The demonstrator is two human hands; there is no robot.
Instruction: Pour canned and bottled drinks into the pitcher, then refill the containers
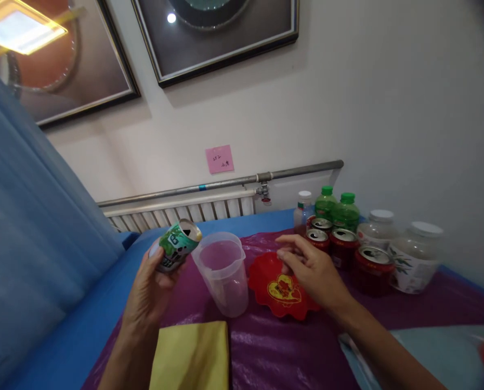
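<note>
My left hand (155,284) is wrapped around a green drink can (177,246), which is tilted with its opened top toward the right. The can is just left of the rim of a clear plastic pitcher (228,281). My right hand (313,271) hovers over a red scalloped plate (266,292) with a yellow heart print. Its fingers are loosely bent and apart, and I see nothing held in them. The hand hides the plate's right side.
Behind my right hand stand several red cans (343,244), green-capped bottles (346,211), a white-capped bottle (302,211) and white-lidded jars (416,257). A folded yellow cloth (189,357) lies in front on the purple covering (274,357). A blue curtain (31,216) hangs left; a radiator (209,208) is behind.
</note>
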